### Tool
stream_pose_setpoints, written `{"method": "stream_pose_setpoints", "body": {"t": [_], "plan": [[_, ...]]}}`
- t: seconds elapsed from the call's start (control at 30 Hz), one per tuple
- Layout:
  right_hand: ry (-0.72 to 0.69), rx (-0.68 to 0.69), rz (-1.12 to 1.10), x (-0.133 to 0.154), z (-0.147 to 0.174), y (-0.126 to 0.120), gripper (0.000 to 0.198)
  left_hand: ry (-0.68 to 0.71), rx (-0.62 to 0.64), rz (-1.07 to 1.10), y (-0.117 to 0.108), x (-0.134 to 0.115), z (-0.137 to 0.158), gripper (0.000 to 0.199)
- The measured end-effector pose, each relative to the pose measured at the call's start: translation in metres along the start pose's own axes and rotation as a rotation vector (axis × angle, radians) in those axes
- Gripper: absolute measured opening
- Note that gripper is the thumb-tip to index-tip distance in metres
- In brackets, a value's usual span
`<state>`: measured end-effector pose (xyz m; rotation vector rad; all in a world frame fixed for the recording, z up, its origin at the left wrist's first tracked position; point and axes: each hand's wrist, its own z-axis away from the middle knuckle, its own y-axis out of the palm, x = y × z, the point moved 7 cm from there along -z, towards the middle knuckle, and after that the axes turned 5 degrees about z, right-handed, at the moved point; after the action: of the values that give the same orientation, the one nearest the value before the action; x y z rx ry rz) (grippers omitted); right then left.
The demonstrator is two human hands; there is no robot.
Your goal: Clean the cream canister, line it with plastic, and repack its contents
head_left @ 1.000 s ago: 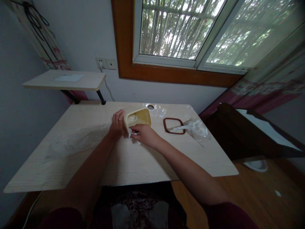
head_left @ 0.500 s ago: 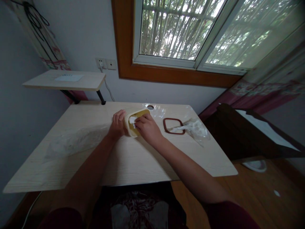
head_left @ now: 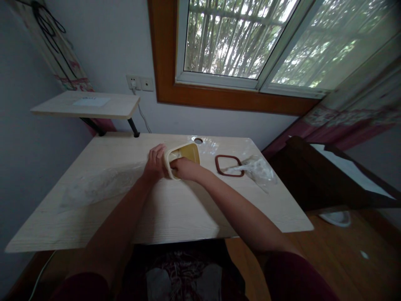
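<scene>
A pale yellow plastic container (head_left: 194, 151) lies tilted at the middle of the table, its open mouth facing me. My left hand (head_left: 155, 164) is closed on its left side, around the cream rim. Into the opening reaches my right hand (head_left: 184, 168), its fingers curled near the lower left of the rim. Whatever those fingers hold is hidden inside. A small dark marking shows on the inner wall.
Right of the container lies a brown rounded frame (head_left: 229, 156), with a crumpled clear plastic bag (head_left: 255, 168) against it. Another clear bag (head_left: 100, 184) spreads on the left. A raised shelf (head_left: 115, 109) stands at the table's back left.
My right hand has moved down and left, deeper into the container. The white piece that its fingers pinched before is out of sight. My left hand keeps its place.
</scene>
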<state>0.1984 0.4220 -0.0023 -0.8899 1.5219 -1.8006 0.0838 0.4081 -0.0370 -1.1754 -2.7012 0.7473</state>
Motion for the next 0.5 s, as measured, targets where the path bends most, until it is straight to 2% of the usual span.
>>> {"method": "stream_pose_setpoints", "body": {"t": [0.1,0.27,0.37,0.5], "plan": [[-0.077,0.056,-0.062,0.004,-0.006,-0.002,0.034,-0.010,-0.009,0.013,0.001,0.003,0.001,0.078],[-0.057,0.228,-0.005,0.006,-0.019,0.003,0.030,-0.011,-0.004,0.026,0.004,0.007,0.003,0.083],[-0.046,0.226,0.019,0.007,-0.029,0.006,0.023,-0.029,0.005,0.022,0.004,0.008,0.003,0.082],[-0.075,0.156,0.035,0.006,-0.036,0.005,0.018,-0.056,0.013,0.034,0.002,0.009,0.002,0.086]]}}
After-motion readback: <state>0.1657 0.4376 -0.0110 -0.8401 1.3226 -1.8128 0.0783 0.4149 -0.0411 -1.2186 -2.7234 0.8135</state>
